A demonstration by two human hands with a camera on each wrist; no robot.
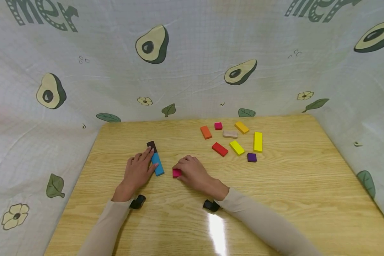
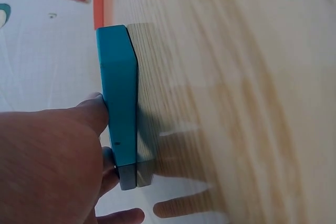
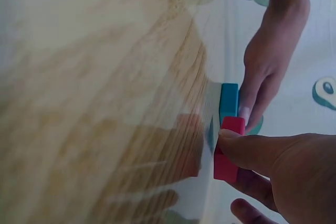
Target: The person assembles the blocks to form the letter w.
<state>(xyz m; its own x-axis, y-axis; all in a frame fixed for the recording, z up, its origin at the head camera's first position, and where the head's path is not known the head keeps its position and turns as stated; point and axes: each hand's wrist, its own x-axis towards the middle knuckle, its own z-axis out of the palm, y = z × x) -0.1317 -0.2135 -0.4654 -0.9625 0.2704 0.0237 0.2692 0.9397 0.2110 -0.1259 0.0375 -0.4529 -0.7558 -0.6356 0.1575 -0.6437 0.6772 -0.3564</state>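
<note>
Near the left of the table lies a blue block (image 1: 158,164), with a black block (image 1: 152,145) end to end at its far end. My left hand (image 1: 137,173) rests against the pair: its thumb touches the blue block and its fingertips are on the black block. In the left wrist view the thumb lies along the side of the blue block (image 2: 118,93). To the right, my right hand (image 1: 193,174) pinches a pink block (image 1: 176,173) between thumb and fingers. The thumb covers part of this pink block (image 3: 226,167) in the right wrist view.
Farther back on the wooden table (image 1: 294,170) lie loose blocks: orange (image 1: 206,132), small pink (image 1: 218,126), plain wood (image 1: 230,134), amber (image 1: 241,127), red (image 1: 219,149), two yellow (image 1: 236,147) and purple (image 1: 251,157). A printed cloth (image 1: 192,85) hangs behind.
</note>
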